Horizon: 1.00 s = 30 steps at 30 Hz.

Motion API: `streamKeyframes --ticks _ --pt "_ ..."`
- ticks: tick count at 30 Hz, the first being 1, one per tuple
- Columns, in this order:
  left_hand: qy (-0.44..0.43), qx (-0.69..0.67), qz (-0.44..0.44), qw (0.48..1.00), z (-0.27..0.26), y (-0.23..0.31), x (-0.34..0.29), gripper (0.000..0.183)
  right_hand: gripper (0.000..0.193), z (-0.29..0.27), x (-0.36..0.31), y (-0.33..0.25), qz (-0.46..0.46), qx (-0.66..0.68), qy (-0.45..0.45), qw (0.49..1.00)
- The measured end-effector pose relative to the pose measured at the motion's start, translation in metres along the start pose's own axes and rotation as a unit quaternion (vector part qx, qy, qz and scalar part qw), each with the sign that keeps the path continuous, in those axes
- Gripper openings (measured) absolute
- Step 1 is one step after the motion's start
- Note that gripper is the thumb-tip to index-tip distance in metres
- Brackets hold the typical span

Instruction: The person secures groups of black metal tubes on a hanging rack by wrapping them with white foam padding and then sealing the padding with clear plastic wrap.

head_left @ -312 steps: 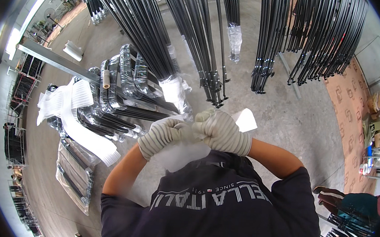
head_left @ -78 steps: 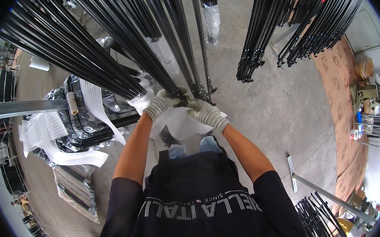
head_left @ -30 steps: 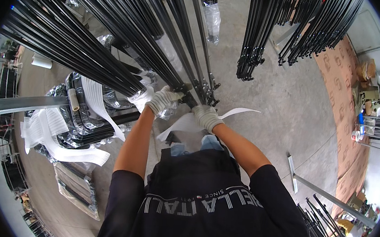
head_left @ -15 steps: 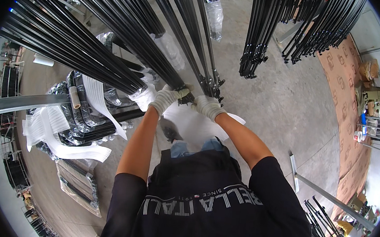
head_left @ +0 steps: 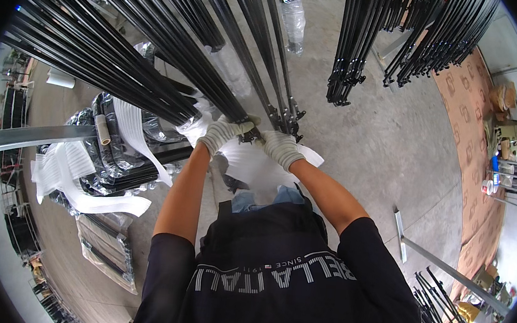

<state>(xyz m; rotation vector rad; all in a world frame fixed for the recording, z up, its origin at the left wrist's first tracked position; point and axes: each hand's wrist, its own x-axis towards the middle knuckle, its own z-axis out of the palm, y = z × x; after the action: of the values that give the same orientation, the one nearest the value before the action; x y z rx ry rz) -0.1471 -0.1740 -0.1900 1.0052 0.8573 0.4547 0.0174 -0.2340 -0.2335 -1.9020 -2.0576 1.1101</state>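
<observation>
My left hand [head_left: 226,134], in a white knit glove, is closed around the lower end of a bundle of long black metal tubes [head_left: 198,73], its thumb lying across them. Small dark fittings [head_left: 249,137] stick out at that end, between my two hands. My right hand [head_left: 280,148], gloved the same way, is closed beside these fittings; its fingertips are hidden, so what they grip cannot be made out. Below both hands spreads a white foam sheet [head_left: 261,166]. Just beyond my right hand stand thinner black rods with bracketed ends [head_left: 288,118].
More black tubes [head_left: 102,55] lean at the left, their end wrapped in white. Plastic-wrapped bundles, a brown roll [head_left: 102,130] and foam strips [head_left: 104,204] lie beside a metal bar [head_left: 39,140]. Black rods [head_left: 348,58] hang at the far right. Patterned brown sheeting [head_left: 459,117] covers the right floor.
The bundle's end and both hands have shifted slightly, with my left hand a little further left. The foam sheet's right edge has drawn in toward the left.
</observation>
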Motion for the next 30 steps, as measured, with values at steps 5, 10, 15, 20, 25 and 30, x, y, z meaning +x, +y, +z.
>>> streamKeyframes --ticks 5,10,15,20,25,30 --pt "-0.004 0.003 -0.013 1.000 0.004 0.003 0.000 0.030 0.019 0.005 0.001 0.008 -0.007 -0.014 0.046 0.999" --pt "-0.001 0.059 -0.014 0.998 0.009 0.009 -0.003 0.029 0.017 -0.006 -0.008 0.004 -0.002 -0.021 0.057 0.998" --pt "-0.021 0.012 -0.015 1.000 0.008 0.004 0.002 0.030 0.017 -0.006 -0.004 0.007 -0.043 0.054 0.151 0.986" --pt "-0.029 0.216 0.015 0.976 -0.039 -0.056 0.027 0.026 0.024 -0.013 -0.001 -0.008 -0.106 0.123 0.162 0.973" --pt "0.008 0.442 -0.087 0.893 -0.017 -0.012 0.012 0.029 0.018 -0.049 -0.009 -0.026 -0.115 0.011 0.177 0.977" --pt "0.008 0.471 -0.024 0.882 -0.029 -0.021 0.017 0.034 0.016 -0.053 -0.006 -0.031 -0.116 -0.016 0.167 0.979"
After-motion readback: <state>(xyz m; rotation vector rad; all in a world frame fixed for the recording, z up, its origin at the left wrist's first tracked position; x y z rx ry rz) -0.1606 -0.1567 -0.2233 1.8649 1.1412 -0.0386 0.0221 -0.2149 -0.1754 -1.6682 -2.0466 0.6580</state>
